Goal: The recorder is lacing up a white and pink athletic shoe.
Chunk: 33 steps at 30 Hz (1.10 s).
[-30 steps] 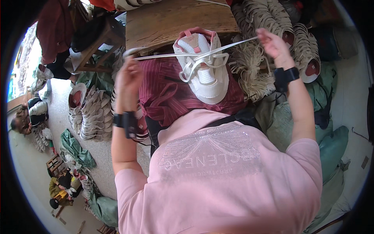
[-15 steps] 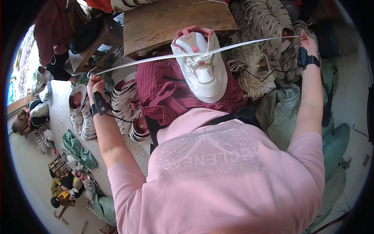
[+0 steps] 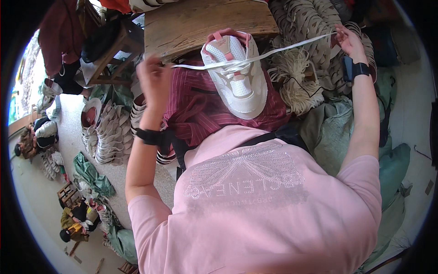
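A white and beige sneaker (image 3: pixel 244 102) with pink lining lies on my lap over a maroon pinstriped cloth (image 3: pixel 194 86), its toe toward me. A white shoelace (image 3: pixel 296 45) crosses its tongue and stretches out to both sides. Up at the right, my right hand (image 3: pixel 351 43) pinches one end of the lace between thumb and finger. My left hand (image 3: pixel 154 84) is raised beside the cloth, smeared by motion; the lace's other side runs straight into its fingers, which look closed on it. Its exact grip is blurred.
A wooden bench (image 3: pixel 210 23) stands just beyond the sneaker. Stacked shoe uppers (image 3: pixel 310 20) and a bundle of pale laces (image 3: pixel 299 84) are at the right. More stacked uppers (image 3: pixel 112 132) stand on the floor at left, near green sacks (image 3: pixel 93 173). Other people (image 3: pixel 77 219) sit at far left.
My left hand has swung inward and up toward the sneaker. My right hand has come slightly inward and up. The lace spans less width and hangs looser; the sneaker has barely moved.
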Available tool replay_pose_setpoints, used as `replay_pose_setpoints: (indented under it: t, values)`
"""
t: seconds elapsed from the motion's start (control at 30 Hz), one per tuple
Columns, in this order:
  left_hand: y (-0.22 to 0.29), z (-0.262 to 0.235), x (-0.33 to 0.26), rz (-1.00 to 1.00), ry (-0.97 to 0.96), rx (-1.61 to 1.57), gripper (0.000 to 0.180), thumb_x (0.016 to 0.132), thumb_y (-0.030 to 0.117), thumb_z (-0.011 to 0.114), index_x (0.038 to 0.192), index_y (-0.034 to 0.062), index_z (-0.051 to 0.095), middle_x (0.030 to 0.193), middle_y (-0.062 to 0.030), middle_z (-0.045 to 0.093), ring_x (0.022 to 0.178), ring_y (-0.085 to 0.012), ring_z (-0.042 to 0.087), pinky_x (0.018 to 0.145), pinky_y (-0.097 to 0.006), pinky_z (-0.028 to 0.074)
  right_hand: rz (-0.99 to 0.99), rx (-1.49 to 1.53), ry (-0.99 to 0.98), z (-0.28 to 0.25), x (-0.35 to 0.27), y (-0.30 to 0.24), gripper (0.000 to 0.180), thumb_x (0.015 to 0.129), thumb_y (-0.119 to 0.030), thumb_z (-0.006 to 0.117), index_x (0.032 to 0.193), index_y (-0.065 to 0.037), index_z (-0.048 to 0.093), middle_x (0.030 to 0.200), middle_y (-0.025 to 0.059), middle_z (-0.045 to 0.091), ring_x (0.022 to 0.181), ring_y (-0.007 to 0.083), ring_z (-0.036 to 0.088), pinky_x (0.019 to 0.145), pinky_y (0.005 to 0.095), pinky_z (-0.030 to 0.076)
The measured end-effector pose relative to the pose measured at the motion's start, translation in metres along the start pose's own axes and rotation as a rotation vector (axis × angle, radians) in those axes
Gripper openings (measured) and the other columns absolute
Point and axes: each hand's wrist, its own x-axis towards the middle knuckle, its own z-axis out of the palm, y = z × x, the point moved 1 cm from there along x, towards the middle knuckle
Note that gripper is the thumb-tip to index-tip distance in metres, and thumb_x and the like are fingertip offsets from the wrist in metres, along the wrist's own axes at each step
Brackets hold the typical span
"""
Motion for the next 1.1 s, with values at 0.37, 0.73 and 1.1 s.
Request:
replay_pose_setpoints:
  t: [0.37,0.73,1.1]
  values:
    - [0.064,0.052,-0.007,0.585,-0.610,0.108,0.015,0.078,0.004,0.067,0.089,0.0042,0.056,0.090,-0.0111,0.053,0.081,-0.0311,0.058,0.067,-0.040,0.050,-0.086,-0.199,-0.033,0.041,-0.018,-0.018,0.029,0.100,-0.014,0.046,0.122,0.003,0.054,0.106,0.0108,0.069,0.085,0.0128,0.068,0.069,0.0212,0.056]
    - [0.043,0.073,-0.028,0.578,-0.406,0.119,0.021,0.075,-0.003,0.066,0.093,0.0025,0.057,0.092,-0.0137,0.055,0.080,-0.0303,0.059,0.068,-0.036,0.051,-0.208,0.243,0.367,-0.087,0.020,-0.033,0.029,0.099,-0.001,0.036,0.122,0.010,0.050,0.108,0.0237,0.065,0.101,0.0317,0.065,0.089,0.0380,0.056]
    - [0.050,0.069,-0.025,0.067,-0.341,0.040,0.026,0.076,0.004,0.073,0.096,0.0017,0.057,0.101,-0.0118,0.051,0.083,-0.0247,0.056,0.067,-0.033,0.050,-0.953,-1.112,0.089,0.072,-0.053,-0.011,0.027,0.088,-0.014,0.060,0.113,-0.005,0.066,0.102,0.0111,0.065,0.084,0.0203,0.065,0.076,0.0323,0.050]
